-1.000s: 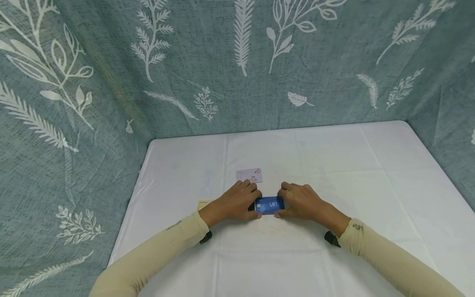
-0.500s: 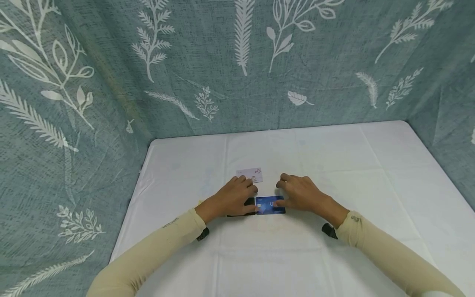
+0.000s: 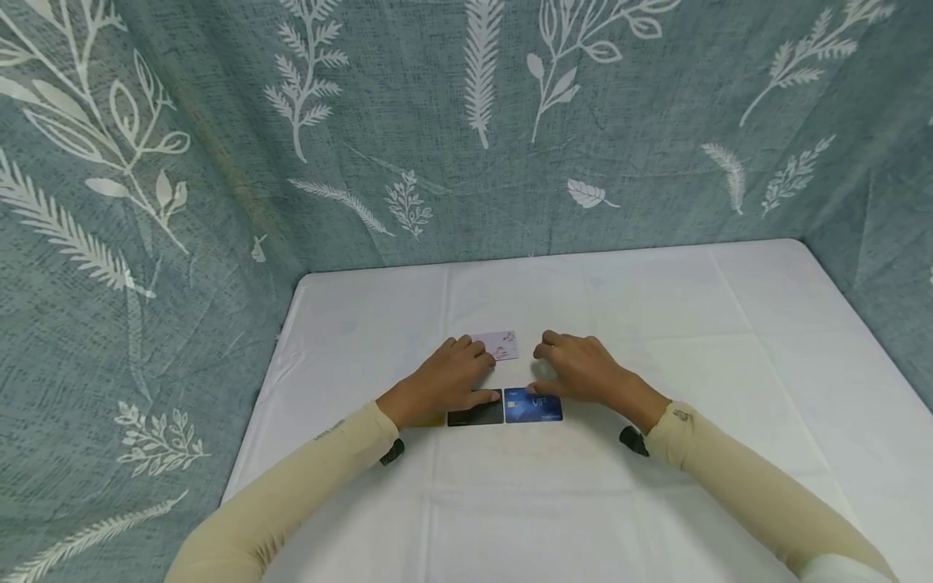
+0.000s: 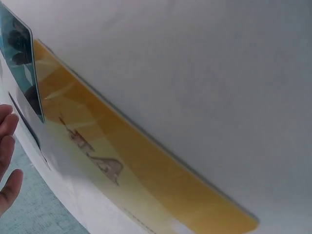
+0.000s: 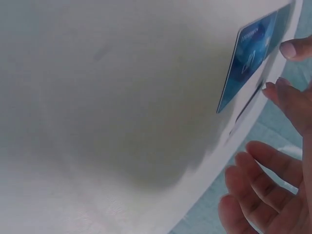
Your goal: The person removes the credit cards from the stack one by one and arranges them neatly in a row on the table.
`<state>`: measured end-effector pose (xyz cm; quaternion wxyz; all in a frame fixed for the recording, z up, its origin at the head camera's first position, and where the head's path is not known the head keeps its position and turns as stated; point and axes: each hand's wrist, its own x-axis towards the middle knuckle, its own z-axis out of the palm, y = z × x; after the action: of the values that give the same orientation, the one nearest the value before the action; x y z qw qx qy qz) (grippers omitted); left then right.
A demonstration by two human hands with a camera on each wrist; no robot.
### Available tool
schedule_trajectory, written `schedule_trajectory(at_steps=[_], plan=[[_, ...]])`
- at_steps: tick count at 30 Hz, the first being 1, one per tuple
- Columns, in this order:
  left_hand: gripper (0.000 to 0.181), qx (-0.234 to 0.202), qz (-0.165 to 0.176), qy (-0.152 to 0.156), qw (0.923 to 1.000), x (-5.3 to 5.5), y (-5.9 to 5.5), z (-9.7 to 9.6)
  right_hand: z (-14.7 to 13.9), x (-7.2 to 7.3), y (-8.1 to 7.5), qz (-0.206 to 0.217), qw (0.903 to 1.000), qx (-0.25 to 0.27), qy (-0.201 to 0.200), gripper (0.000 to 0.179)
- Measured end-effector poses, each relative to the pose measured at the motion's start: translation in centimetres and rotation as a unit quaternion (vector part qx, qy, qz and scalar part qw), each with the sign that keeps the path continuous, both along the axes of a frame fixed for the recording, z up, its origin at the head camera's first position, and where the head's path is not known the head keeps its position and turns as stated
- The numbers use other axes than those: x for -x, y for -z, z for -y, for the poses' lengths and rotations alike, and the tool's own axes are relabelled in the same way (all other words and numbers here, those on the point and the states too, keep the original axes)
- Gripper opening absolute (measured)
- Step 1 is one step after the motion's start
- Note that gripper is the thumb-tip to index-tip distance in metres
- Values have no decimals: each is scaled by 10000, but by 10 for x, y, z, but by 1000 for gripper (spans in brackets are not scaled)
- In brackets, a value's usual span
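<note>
A blue card marked VIP (image 3: 534,406) and a black card (image 3: 475,414) lie side by side on the white cloth. A yellow card (image 4: 112,141) lies left of the black one, mostly hidden by my left wrist in the head view. Behind them is a pale card with a floral print (image 3: 503,346). My left hand (image 3: 445,376) is over the left end of the pale card, its thumb above the black card; I cannot tell if it touches. To the right of the pale card is my right hand (image 3: 579,368), thumb over the blue card's far edge. Neither hand holds anything.
A white cloth covers the table (image 3: 539,502). Its far edge meets a teal leaf-print curtain (image 3: 466,202), which also hangs at both sides. A dark wrist device shows under each forearm.
Both hands have left the blue card and moved away toward the pale card. More of the black card and the full width of the blue card now show. The cards look unmoved.
</note>
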<state>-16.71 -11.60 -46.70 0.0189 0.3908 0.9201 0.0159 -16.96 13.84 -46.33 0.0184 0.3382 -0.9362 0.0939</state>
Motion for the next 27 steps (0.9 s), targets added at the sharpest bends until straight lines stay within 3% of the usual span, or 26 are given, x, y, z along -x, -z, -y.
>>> schedule_trajectory(at_steps=[27], plan=[[53, 110, -128, -537, 9984, 22, -2, 13, 26, 37, 1, 69, 9999, -74, 81, 57]])
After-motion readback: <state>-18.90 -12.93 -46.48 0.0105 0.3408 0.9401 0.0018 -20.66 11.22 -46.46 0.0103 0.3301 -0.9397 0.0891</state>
